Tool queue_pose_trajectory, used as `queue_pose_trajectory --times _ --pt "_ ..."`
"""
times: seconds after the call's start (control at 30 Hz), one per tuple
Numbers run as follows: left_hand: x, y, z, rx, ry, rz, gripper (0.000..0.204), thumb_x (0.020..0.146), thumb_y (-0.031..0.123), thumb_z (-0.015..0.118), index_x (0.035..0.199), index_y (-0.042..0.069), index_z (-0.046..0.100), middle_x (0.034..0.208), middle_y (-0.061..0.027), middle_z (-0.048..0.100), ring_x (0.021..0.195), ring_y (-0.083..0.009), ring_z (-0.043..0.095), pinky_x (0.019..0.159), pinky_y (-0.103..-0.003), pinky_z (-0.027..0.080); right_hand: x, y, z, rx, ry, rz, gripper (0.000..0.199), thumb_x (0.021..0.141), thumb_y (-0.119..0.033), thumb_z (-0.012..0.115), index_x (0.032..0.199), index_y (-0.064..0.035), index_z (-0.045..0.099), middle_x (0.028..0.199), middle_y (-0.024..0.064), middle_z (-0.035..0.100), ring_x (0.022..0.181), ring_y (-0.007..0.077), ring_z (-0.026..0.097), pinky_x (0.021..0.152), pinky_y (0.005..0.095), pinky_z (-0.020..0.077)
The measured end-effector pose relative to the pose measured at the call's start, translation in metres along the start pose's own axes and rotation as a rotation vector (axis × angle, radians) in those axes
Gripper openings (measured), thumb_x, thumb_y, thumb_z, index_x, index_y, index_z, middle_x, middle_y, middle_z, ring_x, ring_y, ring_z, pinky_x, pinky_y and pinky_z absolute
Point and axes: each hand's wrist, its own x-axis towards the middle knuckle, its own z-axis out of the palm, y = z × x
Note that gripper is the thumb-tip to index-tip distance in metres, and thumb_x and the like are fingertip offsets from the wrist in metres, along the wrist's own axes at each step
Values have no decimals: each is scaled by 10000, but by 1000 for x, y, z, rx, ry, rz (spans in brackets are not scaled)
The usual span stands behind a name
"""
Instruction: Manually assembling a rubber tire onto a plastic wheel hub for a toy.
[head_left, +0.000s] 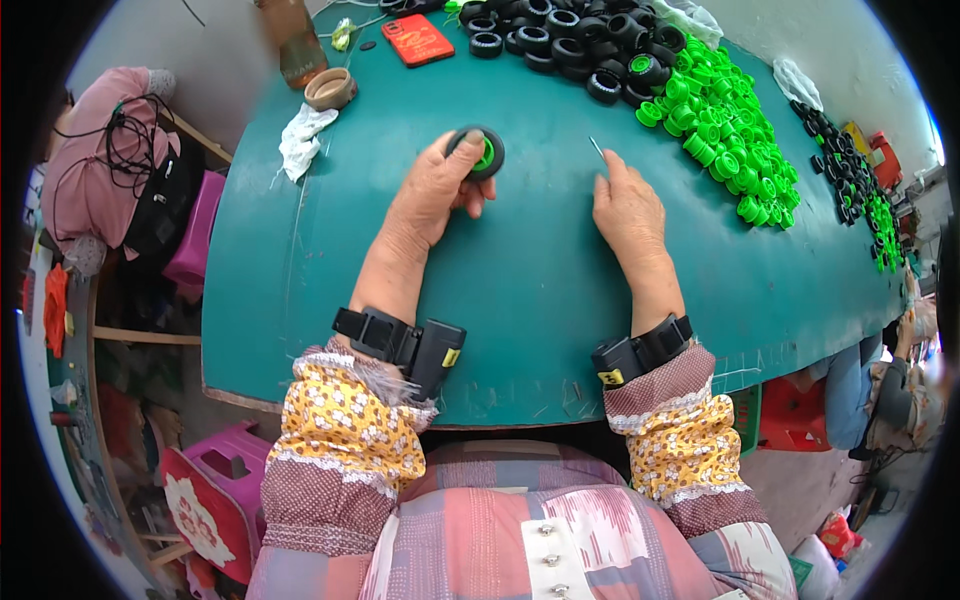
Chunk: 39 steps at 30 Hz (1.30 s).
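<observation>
Over the middle of the green table [530, 320], my left hand [422, 197] is closed on a small black toy wheel [497, 150]. A bright green rim shows inside its tyre, and my thumb lies across it. To the right, my right hand [630, 212] pinches a thin metal rod [596, 147]; its tip points up and left, apart from the wheel. The lower end of the rod is hidden by the fingers. Both wrists carry black strapped devices.
Black tyres [567, 50] are heaped at the back, beside a pile of green rims [725, 140]. A red phone [417, 40], brown bottle [292, 50], round brown lid [331, 90] and white tissue [302, 140] lie back left. More parts [850, 170] and another person [890, 390] are at right.
</observation>
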Motion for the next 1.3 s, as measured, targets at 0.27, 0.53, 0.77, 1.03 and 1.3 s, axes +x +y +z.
queue_pose_trajectory --times 0.27,0.53,0.77,1.03,1.3 --pt "0 -4 10 -198 -145 -38 286 756 87 572 1008 -10 476 757 -109 564 570 -159 582 514 -245 492 -1 -26 -7 532 163 -132 355 799 -189 548 1108 -19 508 877 135 589 799 251 573 711 340 452" --pt "-2 -1 21 -151 -147 -63 451 788 128 562 1186 -12 403 784 -97 576 574 -149 586 519 -233 498 -11 -47 2 1259 -374 82 331 854 -176 506 1094 52 495 912 108 603 826 143 573 734 264 460" --pt "1 -9 20 138 -103 21 375 816 194 564 1139 18 495 777 -65 582 537 -90 554 466 -178 431 -10 -49 -9 1322 -388 189 352 842 -126 510 1154 28 454 859 89 599 779 122 571 691 244 463" --pt "-1 -9 22 130 -95 74 348 827 185 546 1145 51 506 799 -46 571 556 -80 537 475 -183 441 -15 -51 8 1195 -187 -91 525 775 -61 567 1264 -46 376 867 124 593 721 156 565 680 279 465" --pt "-3 -7 24 52 -101 86 334 821 180 542 1123 38 517 817 -41 567 607 -86 535 474 -191 456 -20 -56 -1 1034 -118 -157 614 689 -49 665 1242 -63 400 859 135 586 677 192 575 626 285 476"
